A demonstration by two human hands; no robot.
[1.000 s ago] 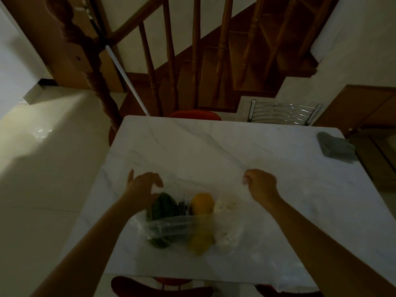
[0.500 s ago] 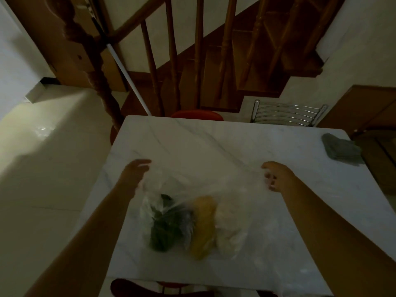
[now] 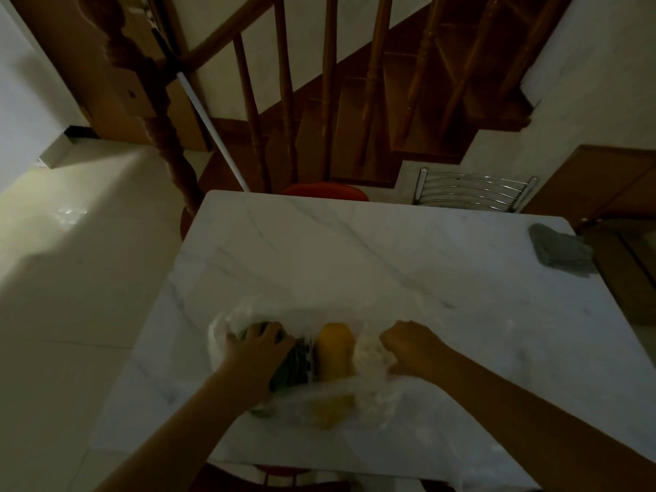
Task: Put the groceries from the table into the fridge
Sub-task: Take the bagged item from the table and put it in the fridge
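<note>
A clear plastic bag (image 3: 383, 403) lies on the near part of the white marble table (image 3: 355, 250). Inside it are a dark green vegetable (image 3: 287, 374), a yellow one (image 3: 333, 353) and something pale (image 3: 369, 353) to the right. My left hand (image 3: 257, 349) reaches into the bag's mouth and rests on the green vegetable, fingers curled over it. My right hand (image 3: 411, 349) is closed in a fist on the bag's plastic beside the pale item. The scene is dim and the bag is blurred.
A grey cloth (image 3: 561, 250) lies at the table's far right corner. Behind the table stand a red stool (image 3: 324, 190) and a metal chair back (image 3: 475, 190). A wooden stair railing (image 3: 248, 101) rises beyond. Pale tiled floor lies to the left.
Both hands have come back from the bag's far edge toward me. The left hand went into the bag onto the green vegetable, and the right closed on the plastic.
</note>
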